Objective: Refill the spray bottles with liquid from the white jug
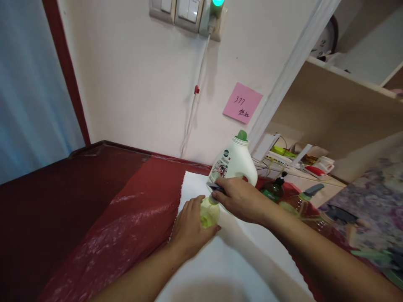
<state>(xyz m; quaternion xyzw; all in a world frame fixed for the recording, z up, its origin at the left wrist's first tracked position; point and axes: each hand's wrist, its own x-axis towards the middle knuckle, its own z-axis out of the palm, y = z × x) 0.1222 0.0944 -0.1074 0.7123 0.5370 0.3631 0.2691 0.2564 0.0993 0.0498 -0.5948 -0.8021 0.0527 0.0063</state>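
Two bare hands are seen over a white sheet [201, 188] laid on red plastic sheeting [126, 222]. The left hand [189, 228] is closed around the body of a small yellow-green plastic bottle [210, 212], with the fingers wrapped round its side. The bottle is kept nearly upright, low over the white sheet; whether it touches the sheet cannot be told. The right hand [239, 199] is curled over a dark grey spray head [218, 187], which is pinched in the fingers right at the bottle's neck; whether it is threaded on cannot be told. A white detergent jug with a green cap [233, 161] is stood at the sheet's far edge, just behind the right hand. A dark green bottle [272, 189] and an amber trigger-spray bottle [299, 205] are placed to the right, beside a floral cloth [368, 197]. A pink sticky note [242, 102] is stuck on the wall below a switch plate [185, 14]. A power strip [280, 158] is seen behind the jug.
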